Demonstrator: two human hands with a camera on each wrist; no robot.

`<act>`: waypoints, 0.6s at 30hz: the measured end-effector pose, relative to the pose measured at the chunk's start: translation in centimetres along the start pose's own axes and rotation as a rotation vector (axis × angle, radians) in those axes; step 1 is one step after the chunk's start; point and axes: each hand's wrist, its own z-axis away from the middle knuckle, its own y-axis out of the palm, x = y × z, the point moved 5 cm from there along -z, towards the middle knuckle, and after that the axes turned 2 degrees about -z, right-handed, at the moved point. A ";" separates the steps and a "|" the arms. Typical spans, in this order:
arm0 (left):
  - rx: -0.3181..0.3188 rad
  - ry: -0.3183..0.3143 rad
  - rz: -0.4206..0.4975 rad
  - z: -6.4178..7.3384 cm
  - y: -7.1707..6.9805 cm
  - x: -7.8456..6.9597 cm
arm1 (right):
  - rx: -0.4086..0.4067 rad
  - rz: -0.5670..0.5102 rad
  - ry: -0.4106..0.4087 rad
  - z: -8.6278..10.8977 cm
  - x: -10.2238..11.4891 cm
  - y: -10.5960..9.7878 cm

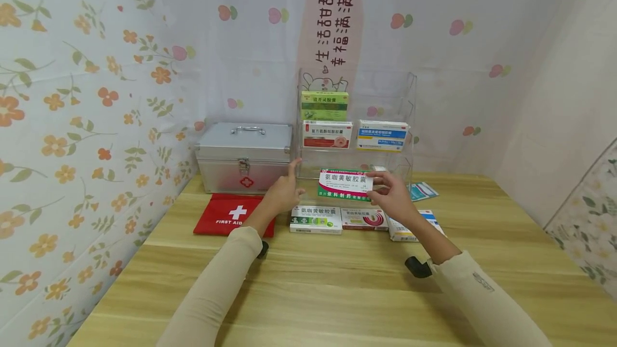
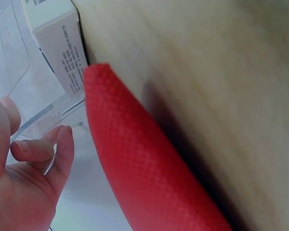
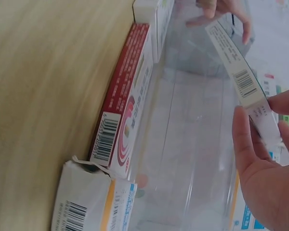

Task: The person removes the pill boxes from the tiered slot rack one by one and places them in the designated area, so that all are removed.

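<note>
Smooth cardboard medicine box (image 1: 342, 185), clear glossy plastic rack (image 1: 356, 161), silvery metal-look case (image 1: 222, 169), wood-grain table (image 1: 337, 293)

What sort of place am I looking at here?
Perhaps a small staged medicine corner: a clear rack holding medicine boxes, a red FIRST AID pouch and a silver case marked with a red cross.

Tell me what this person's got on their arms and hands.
The left sleeve and right sleeve are beige, the right bearing a small grey mark. A black piece shows beside each cuff. The left hand and right hand are gloveless.
</note>
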 end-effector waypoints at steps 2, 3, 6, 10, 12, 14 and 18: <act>-0.003 -0.001 0.002 0.0 0.0 0.0 | 0.005 0.000 0.022 0.2 0.0 0.1; -0.003 -0.003 0.004 0.0 0.0 0.1 | 0.008 0.001 0.036 0.4 -0.1 0.1; 0.002 -0.008 0.005 -0.1 0.1 0.1 | 0.021 0.006 0.079 0.8 -0.3 0.3; 0.007 -0.005 0.013 -0.1 0.1 0.0 | 0.043 0.002 0.133 1.4 -0.4 0.5; 0.006 -0.002 0.015 -0.2 0.1 0.0 | 0.053 -0.003 0.147 1.6 -0.3 0.6; 0.003 0.001 0.019 -0.2 0.0 0.0 | 0.068 -0.004 0.144 2.0 -0.2 0.8; 0.001 0.017 0.001 -0.3 0.1 0.1 | 0.109 -0.030 0.152 2.7 -0.2 1.3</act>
